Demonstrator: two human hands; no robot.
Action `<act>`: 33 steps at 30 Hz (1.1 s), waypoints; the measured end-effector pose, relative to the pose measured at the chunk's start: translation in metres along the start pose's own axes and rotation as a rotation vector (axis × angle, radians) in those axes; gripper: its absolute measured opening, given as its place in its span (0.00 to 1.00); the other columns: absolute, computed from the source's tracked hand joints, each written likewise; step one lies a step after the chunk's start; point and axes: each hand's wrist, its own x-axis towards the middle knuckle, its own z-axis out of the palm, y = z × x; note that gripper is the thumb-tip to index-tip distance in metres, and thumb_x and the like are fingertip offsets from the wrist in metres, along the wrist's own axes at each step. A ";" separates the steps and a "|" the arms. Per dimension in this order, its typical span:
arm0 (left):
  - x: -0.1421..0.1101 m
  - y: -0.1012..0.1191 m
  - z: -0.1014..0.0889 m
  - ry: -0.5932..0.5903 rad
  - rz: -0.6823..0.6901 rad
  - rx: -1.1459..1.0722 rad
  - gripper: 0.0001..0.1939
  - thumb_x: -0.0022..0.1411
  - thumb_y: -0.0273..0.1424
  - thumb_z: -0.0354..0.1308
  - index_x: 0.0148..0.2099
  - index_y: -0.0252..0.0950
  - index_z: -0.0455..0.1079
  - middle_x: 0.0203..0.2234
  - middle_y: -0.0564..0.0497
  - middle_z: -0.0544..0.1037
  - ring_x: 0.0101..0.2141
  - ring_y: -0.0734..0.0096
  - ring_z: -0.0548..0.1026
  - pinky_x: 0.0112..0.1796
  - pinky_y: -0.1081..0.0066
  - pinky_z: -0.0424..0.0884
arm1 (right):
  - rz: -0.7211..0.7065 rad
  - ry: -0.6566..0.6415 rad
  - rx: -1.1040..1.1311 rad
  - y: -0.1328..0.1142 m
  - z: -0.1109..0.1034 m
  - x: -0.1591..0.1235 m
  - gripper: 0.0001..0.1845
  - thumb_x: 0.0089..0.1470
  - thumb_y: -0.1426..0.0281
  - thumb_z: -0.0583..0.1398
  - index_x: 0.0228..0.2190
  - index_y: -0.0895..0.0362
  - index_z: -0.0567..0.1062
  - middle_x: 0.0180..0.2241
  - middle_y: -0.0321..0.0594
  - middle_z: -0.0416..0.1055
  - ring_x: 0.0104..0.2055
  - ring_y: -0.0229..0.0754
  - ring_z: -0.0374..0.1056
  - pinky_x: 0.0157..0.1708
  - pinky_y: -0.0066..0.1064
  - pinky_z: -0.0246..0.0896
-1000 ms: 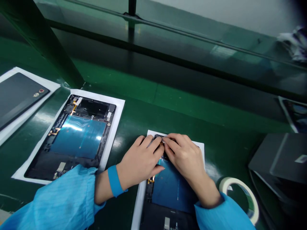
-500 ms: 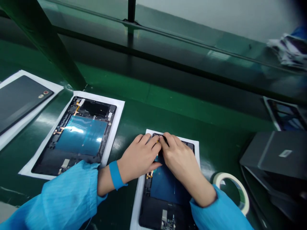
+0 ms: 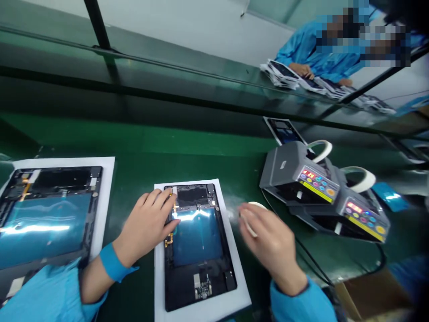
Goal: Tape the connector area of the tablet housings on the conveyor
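An opened tablet [image 3: 197, 241] with a blue battery area and bare circuit parts lies on a white sheet [image 3: 234, 295] in front of me. My left hand [image 3: 147, 219] rests along its upper left edge, fingers stretched out and thumb apart, near an orange flex cable [image 3: 169, 240]. To the right of the tablet, my right hand [image 3: 268, 237] is off it and smeared by motion. It partly covers a roll of masking tape [image 3: 256, 205]; whether the fingers touch the roll or hold anything cannot be made out.
Another opened tablet [image 3: 50, 223] lies on a white sheet at the left. Two grey tape dispensers [image 3: 284, 174] with lit red displays stand at the right, a further tablet [image 3: 284, 129] behind them. A cardboard box [image 3: 372, 290] sits lower right. Across the glass, a co-worker's hand [image 3: 301, 70] rests on stacked sheets.
My right hand has left the tablet's top edge and moved right, toward the tape roll. My left hand stays at the tablet's upper left. The view has turned right, bringing dispensers and a co-worker into sight.
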 end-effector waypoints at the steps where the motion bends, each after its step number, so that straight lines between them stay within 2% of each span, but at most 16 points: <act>1: 0.000 0.000 0.000 0.001 0.003 0.006 0.24 0.63 0.41 0.53 0.57 0.32 0.64 0.54 0.38 0.68 0.52 0.47 0.65 0.47 0.53 0.65 | 0.082 0.065 -0.129 0.020 -0.005 -0.013 0.15 0.53 0.75 0.59 0.45 0.57 0.71 0.41 0.45 0.74 0.43 0.44 0.70 0.42 0.35 0.68; 3: 0.000 0.000 0.000 0.010 0.008 0.013 0.24 0.64 0.41 0.52 0.56 0.32 0.65 0.53 0.37 0.68 0.52 0.46 0.66 0.47 0.52 0.65 | 0.205 0.157 -0.339 0.057 -0.011 -0.033 0.16 0.53 0.72 0.60 0.45 0.58 0.71 0.39 0.47 0.74 0.40 0.46 0.71 0.39 0.35 0.68; 6: 0.000 0.000 0.000 0.043 0.011 0.009 0.24 0.65 0.42 0.50 0.56 0.32 0.65 0.53 0.37 0.69 0.53 0.45 0.66 0.47 0.51 0.66 | 0.283 0.160 -0.487 0.095 -0.011 -0.048 0.17 0.55 0.68 0.59 0.47 0.59 0.70 0.40 0.48 0.74 0.40 0.47 0.71 0.36 0.34 0.66; 9: 0.001 0.000 0.000 0.051 0.017 0.025 0.24 0.65 0.43 0.48 0.57 0.32 0.65 0.53 0.37 0.68 0.53 0.46 0.66 0.47 0.51 0.66 | 0.310 0.137 -0.524 0.111 -0.006 -0.048 0.15 0.56 0.68 0.58 0.45 0.60 0.72 0.39 0.46 0.75 0.38 0.45 0.72 0.32 0.31 0.64; 14: 0.000 0.000 0.000 0.024 0.017 0.060 0.25 0.66 0.43 0.48 0.57 0.31 0.64 0.54 0.37 0.67 0.53 0.46 0.65 0.48 0.51 0.66 | 0.308 0.168 -0.537 0.122 -0.006 -0.044 0.08 0.56 0.69 0.58 0.37 0.59 0.75 0.33 0.41 0.76 0.32 0.41 0.72 0.26 0.29 0.61; 17: 0.001 0.001 -0.001 0.017 0.003 0.035 0.24 0.65 0.42 0.49 0.57 0.32 0.64 0.54 0.37 0.68 0.53 0.47 0.65 0.48 0.51 0.66 | 0.271 0.227 -0.505 0.117 -0.017 -0.039 0.05 0.55 0.70 0.59 0.33 0.57 0.75 0.30 0.41 0.76 0.30 0.41 0.72 0.25 0.29 0.61; 20: 0.001 0.002 -0.002 -0.003 -0.010 0.006 0.24 0.64 0.42 0.50 0.57 0.32 0.64 0.54 0.38 0.68 0.54 0.47 0.65 0.48 0.51 0.66 | 0.230 0.305 -0.354 0.090 -0.028 -0.024 0.01 0.52 0.71 0.61 0.30 0.54 0.74 0.26 0.40 0.76 0.27 0.40 0.72 0.26 0.29 0.64; 22: 0.001 0.002 -0.003 -0.036 -0.018 0.005 0.25 0.64 0.42 0.52 0.57 0.32 0.63 0.54 0.38 0.67 0.54 0.48 0.65 0.49 0.52 0.66 | 0.150 0.206 -0.127 0.064 -0.026 -0.008 0.02 0.53 0.72 0.61 0.31 0.53 0.74 0.29 0.39 0.76 0.30 0.39 0.72 0.29 0.28 0.66; 24: 0.002 0.005 -0.007 -0.068 -0.025 0.030 0.25 0.64 0.41 0.53 0.58 0.32 0.63 0.55 0.38 0.67 0.54 0.48 0.65 0.49 0.52 0.65 | 0.004 0.005 0.086 0.041 -0.015 0.008 0.05 0.55 0.72 0.58 0.35 0.54 0.74 0.33 0.39 0.76 0.33 0.38 0.72 0.33 0.29 0.67; 27: 0.005 0.018 -0.020 -0.093 -0.032 0.097 0.22 0.62 0.37 0.56 0.55 0.30 0.65 0.54 0.38 0.68 0.53 0.48 0.65 0.49 0.52 0.65 | -0.120 -0.204 0.200 0.024 0.015 0.027 0.11 0.60 0.69 0.54 0.40 0.56 0.74 0.38 0.42 0.75 0.37 0.40 0.71 0.35 0.31 0.66; 30: 0.017 0.040 -0.029 -0.119 -0.035 0.067 0.14 0.61 0.33 0.57 0.47 0.31 0.69 0.44 0.41 0.73 0.45 0.52 0.70 0.43 0.56 0.69 | -0.138 -0.285 0.251 0.028 0.043 0.030 0.14 0.61 0.67 0.52 0.44 0.59 0.72 0.42 0.44 0.73 0.40 0.42 0.69 0.37 0.33 0.67; 33: 0.036 0.060 -0.026 -0.137 -0.040 -0.064 0.09 0.63 0.34 0.55 0.39 0.33 0.70 0.32 0.47 0.74 0.34 0.60 0.73 0.35 0.61 0.71 | -0.113 -0.267 0.351 0.037 0.057 0.026 0.14 0.60 0.68 0.53 0.45 0.59 0.72 0.41 0.45 0.72 0.40 0.42 0.69 0.38 0.35 0.67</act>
